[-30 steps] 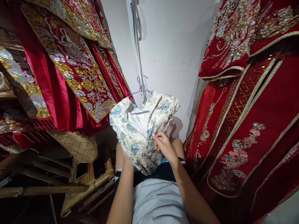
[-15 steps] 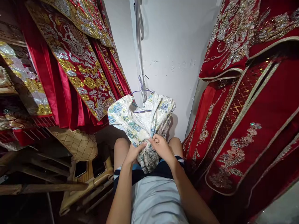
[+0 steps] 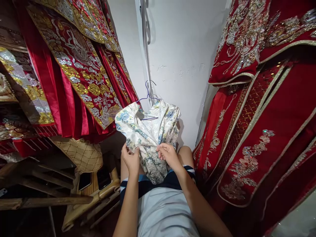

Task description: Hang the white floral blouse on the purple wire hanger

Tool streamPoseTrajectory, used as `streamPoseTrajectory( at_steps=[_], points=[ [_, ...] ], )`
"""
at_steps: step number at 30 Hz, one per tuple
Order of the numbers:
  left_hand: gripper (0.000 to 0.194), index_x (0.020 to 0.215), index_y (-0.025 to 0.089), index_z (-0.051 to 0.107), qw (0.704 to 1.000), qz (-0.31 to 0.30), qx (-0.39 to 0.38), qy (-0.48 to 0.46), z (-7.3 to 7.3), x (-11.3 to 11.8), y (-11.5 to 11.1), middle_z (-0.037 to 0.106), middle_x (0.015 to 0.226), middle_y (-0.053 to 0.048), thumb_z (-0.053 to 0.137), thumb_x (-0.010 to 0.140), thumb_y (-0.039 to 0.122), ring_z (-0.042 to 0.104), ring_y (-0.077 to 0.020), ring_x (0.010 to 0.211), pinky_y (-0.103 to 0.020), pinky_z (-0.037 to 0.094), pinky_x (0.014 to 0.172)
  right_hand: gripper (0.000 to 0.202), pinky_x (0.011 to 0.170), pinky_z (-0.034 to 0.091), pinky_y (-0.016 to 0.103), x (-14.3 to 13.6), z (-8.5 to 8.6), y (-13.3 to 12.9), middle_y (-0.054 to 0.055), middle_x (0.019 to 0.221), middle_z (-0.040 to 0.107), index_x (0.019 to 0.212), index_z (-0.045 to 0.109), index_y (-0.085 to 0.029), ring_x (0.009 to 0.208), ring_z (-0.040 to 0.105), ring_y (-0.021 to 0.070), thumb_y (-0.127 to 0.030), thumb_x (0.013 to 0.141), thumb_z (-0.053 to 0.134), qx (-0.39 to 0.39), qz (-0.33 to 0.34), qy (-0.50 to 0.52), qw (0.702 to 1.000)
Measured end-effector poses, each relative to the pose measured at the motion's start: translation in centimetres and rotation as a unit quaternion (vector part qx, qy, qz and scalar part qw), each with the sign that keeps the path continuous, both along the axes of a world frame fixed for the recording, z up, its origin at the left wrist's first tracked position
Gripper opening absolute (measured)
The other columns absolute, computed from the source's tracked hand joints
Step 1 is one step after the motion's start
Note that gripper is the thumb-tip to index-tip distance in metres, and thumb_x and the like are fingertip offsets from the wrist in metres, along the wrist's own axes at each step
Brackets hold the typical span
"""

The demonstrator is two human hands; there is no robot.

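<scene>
A white garment with blue and green flowers [image 3: 150, 131] hangs on a purple wire hanger [image 3: 148, 96] and drapes down over my lap. My right hand [image 3: 168, 154] pinches the front edge of the garment near its middle. At the garment's left side is my left hand [image 3: 130, 158], its thumb and fingers apart, with the thumb near the cloth. Its fingertips are partly behind the garment's edge.
Red embroidered costumes [image 3: 95, 89] hang on the left, and red beaded gowns [image 3: 276, 115] on the right. A white wall [image 3: 182, 42] with a metal pole [image 3: 144, 46] stands ahead. Two phones [image 3: 85, 181] rest on a bamboo seat [image 3: 91, 197] at lower left.
My left hand has moved left from the middle of the garment to its side, and its fingers have spread. My right hand stays at the front edge.
</scene>
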State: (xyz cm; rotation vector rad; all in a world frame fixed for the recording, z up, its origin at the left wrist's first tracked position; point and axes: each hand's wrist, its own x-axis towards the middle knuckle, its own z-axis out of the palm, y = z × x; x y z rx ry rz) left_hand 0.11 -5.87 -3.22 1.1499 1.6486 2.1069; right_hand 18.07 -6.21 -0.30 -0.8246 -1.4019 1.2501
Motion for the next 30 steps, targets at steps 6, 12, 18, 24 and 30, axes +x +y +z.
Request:
streamPoseTrajectory(
  at_steps=[6,12,18,24,30],
  points=[
    [0.035,0.106,0.020,0.065,0.966,-0.163,0.026,0.200,-0.5,3.9,-1.7,0.066,0.105,-0.007,0.058,0.072,0.012,0.061,-0.0239,0.103,-0.035,0.046,0.093,0.026,0.047,0.034,0.023,-0.5,0.0,0.2,-0.001,0.051,0.057,0.069,0.065,-0.016,0.044,0.046,0.0097,-0.038,0.082,0.062,0.009,0.008,-0.025,1.000],
    [0.014,0.076,0.018,0.055,0.956,-0.228,-0.013,0.184,-1.6,5.8,-1.9,0.055,0.069,0.001,0.049,0.087,0.023,0.050,-0.0153,0.066,-0.025,0.037,0.064,0.027,0.043,0.031,0.022,-0.4,1.3,1.1,-0.003,0.045,0.054,0.063,0.065,-0.016,0.039,0.043,0.0081,-0.035,0.082,0.062,-0.020,0.071,-0.036,0.997],
    [0.023,0.070,0.019,0.048,0.939,-0.221,-0.072,0.254,-2.2,4.5,-0.8,0.045,0.062,0.002,0.054,0.087,0.034,0.045,-0.0145,0.062,-0.025,0.031,0.061,0.023,0.039,0.030,0.017,0.1,9.9,6.4,-0.002,0.048,0.056,0.062,0.064,-0.014,0.039,0.043,0.0050,-0.023,0.082,0.069,-0.043,0.027,0.022,0.998],
    [0.021,0.067,0.019,0.051,0.923,-0.247,-0.094,0.278,-3.6,2.7,1.1,0.046,0.060,0.002,0.057,0.081,0.033,0.044,-0.0148,0.061,-0.025,0.031,0.061,0.023,0.034,0.023,0.014,-1.4,17.4,9.8,-0.006,0.046,0.050,0.066,0.062,-0.011,0.035,0.036,0.0014,-0.011,0.089,0.057,-0.049,-0.040,0.101,0.993],
    [0.023,0.070,0.018,0.064,0.912,-0.286,-0.083,0.284,0.1,1.0,2.1,0.062,0.067,-0.003,0.064,0.081,0.038,0.057,-0.0193,0.067,-0.028,0.041,0.066,0.022,0.035,0.024,0.015,-1.5,17.0,9.1,-0.004,0.048,0.052,0.072,0.062,-0.012,0.035,0.039,0.0024,-0.022,0.092,0.061,0.016,-0.018,0.088,0.996]
  ],
)
